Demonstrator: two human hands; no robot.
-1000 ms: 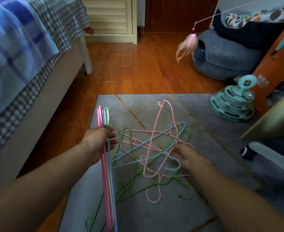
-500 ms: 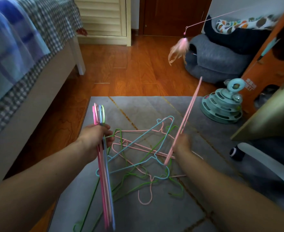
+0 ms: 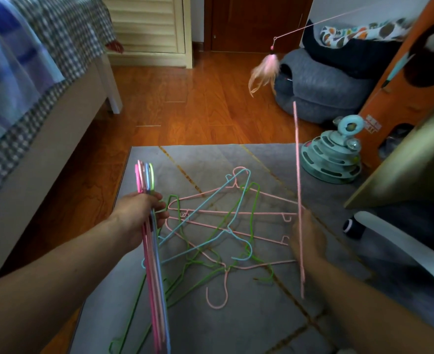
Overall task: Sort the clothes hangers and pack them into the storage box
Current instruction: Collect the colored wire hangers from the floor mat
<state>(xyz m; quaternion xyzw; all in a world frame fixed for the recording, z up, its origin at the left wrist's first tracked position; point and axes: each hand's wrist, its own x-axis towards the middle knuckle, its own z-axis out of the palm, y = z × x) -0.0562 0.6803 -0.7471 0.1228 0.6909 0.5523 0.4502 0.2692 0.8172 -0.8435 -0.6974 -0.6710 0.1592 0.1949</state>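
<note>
A tangle of thin wire hangers (image 3: 218, 226), pink, blue and green, lies on the grey rug (image 3: 236, 323). My left hand (image 3: 139, 213) grips a stacked bundle of hangers (image 3: 152, 264), seen edge-on, over the rug's left side. My right hand (image 3: 305, 238) holds one pink hanger (image 3: 297, 175) upright and edge-on, lifted above the right side of the pile. No storage box is in view.
A bed (image 3: 32, 98) with a checked cover runs along the left. A teal cat ball-tower (image 3: 330, 157), a grey pet bed (image 3: 320, 90), an orange cat house (image 3: 415, 72) and a hanging feather toy (image 3: 264, 70) stand at the right. Wooden floor (image 3: 185, 103) lies beyond the rug.
My right hand has pulled one pink hanger out of the pile and raised it from slanted to nearly upright. The left hand keeps its bundle in place.
</note>
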